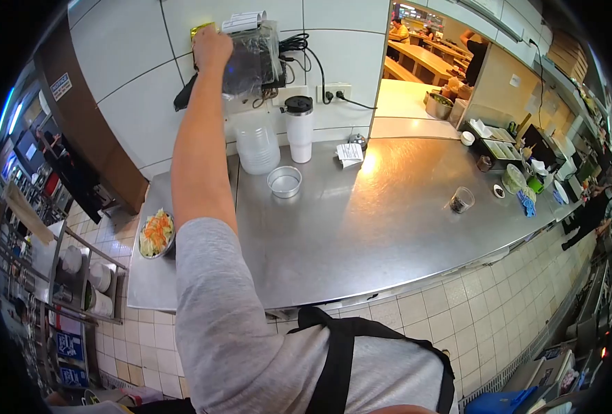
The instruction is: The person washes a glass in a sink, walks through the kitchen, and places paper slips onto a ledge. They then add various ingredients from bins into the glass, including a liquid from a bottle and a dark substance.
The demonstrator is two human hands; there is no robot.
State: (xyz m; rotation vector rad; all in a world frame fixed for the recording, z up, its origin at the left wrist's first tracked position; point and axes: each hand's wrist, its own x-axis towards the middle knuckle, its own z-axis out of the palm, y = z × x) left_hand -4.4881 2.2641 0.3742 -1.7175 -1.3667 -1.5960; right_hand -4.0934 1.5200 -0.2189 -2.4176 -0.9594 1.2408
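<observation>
My left hand is raised at the tiled wall, its fingers curled closed. A shiny yellow piece shows right beside it; whether the fingers grip this cannot be told. Close by on the right is a dark device under clear plastic, with printed paper on top. Something black hangs below, partly behind my forearm. Under the device stand stacked clear plastic containers and a white tumbler with a black lid. A round metal tin sits in front of them. My right hand is out of view.
A bowl of shredded vegetables sits at the steel counter's left end. Paper slips lie near the wall. Rightward are a clear cup, a blue cloth and condiment trays. Another person stands far right.
</observation>
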